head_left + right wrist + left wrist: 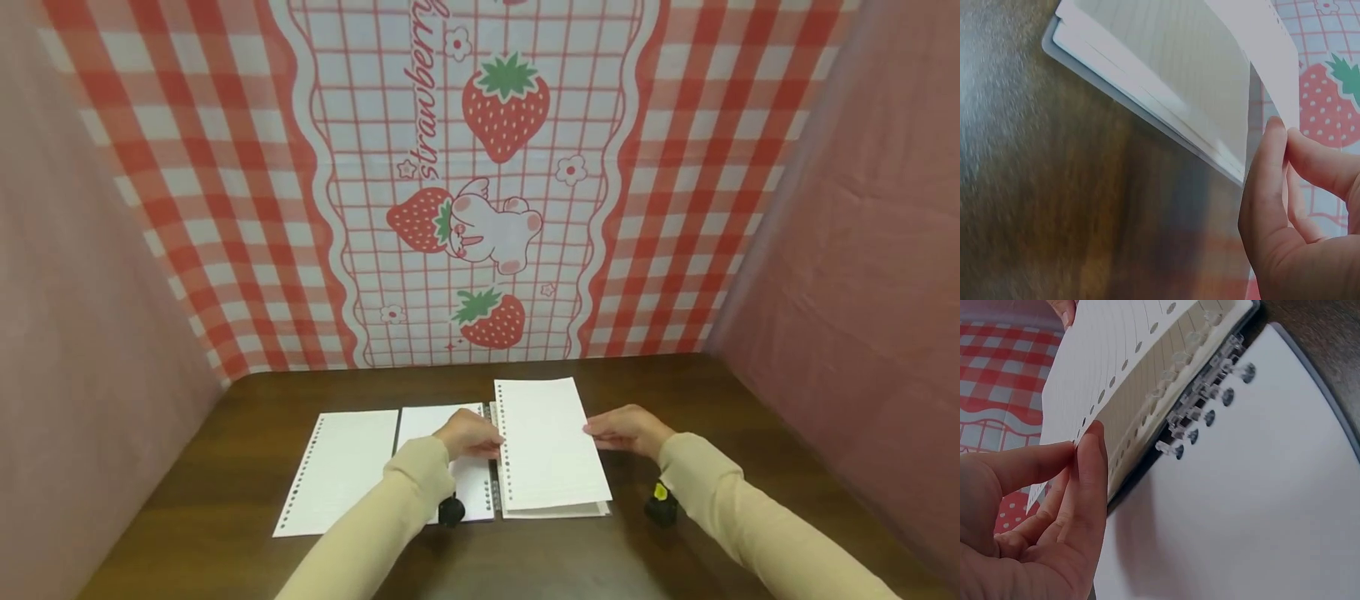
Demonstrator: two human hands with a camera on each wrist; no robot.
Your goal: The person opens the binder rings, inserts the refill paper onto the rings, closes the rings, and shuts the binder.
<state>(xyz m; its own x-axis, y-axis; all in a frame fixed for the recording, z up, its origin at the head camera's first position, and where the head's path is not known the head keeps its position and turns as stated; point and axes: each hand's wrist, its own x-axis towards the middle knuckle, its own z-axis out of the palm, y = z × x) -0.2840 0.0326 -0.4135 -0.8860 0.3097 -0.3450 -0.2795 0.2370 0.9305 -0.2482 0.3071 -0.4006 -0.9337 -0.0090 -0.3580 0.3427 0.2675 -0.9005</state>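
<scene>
A lined loose-leaf sheet [551, 442] with a row of punched holes is held up over the right half of an open ring binder [474, 487]. My left hand [468, 433] pinches the sheet's punched edge between thumb and fingers. On the opposite edge, my right hand [630, 429] pinches the paper with thumb and index finger. The binder's clear plastic rings [1210, 394] stand apart in the left wrist view, and the sheet's holes are off to one side of them. Beneath it, more lined paper [1166, 69] lies on the binder's right side.
Another white punched sheet or stack [345, 467] lies left of the binder on the dark wooden table [202, 500]. A red checked strawberry cloth [465, 325] hangs behind the table, with pink fabric [840, 275] along the sides.
</scene>
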